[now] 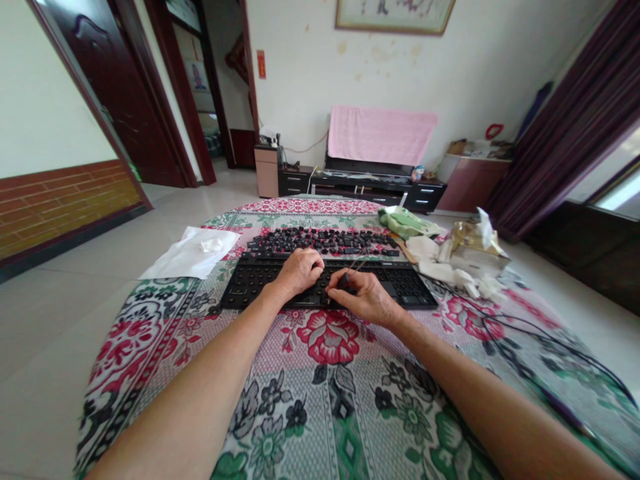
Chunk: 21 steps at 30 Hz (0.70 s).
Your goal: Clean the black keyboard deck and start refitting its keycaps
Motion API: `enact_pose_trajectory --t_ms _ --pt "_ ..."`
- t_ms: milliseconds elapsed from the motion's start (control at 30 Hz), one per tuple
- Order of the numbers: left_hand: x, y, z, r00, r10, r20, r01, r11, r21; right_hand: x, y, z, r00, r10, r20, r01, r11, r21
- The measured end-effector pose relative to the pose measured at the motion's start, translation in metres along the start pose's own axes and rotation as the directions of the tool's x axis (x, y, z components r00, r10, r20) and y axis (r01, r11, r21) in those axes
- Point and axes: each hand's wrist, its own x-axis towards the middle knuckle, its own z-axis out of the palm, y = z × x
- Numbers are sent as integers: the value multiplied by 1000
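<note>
A black keyboard [260, 283] lies on the flowered tablecloth in front of me, its keycaps off across much of its face. My left hand [301, 270] rests over its upper middle, fingers curled in and thumb against them; whatever they pinch is hidden. In my right hand [367, 297], low over the middle of the keyboard, is a small black-handled tool [345, 281] with two thin wire prongs pointing up and away, like a wire keycap puller. Behind the keyboard, many loose black keycaps [320, 240] are spread in a wide band.
A white paper sheet [187, 257] with a crumpled tissue [211, 245] lies left. At right are a green packet [407, 222], a tissue box [477, 250], crumpled tissues [465, 280] and a black cable [540, 333]. Near the right edge lies a dark pen-like tool [563, 407].
</note>
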Motion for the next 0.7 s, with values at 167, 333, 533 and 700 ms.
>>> enact_pose_trajectory --t_ms 167,333,533,700 --pt "0 1 -1 1000 2 3 -2 1000 3 0 -4 -1 999 -22 27 23 1000 -20" --pt "0 1 -1 1000 2 -3 -2 1000 -8 0 -7 0 997 -75 20 76 993 -89" --pt "0 1 -1 1000 -8 -10 8 1000 -25 -2 -7 2 994 -101 32 105 984 -145" --pt "0 1 0 1000 -16 -4 15 999 -32 -2 -4 5 997 -74 -7 72 985 -160"
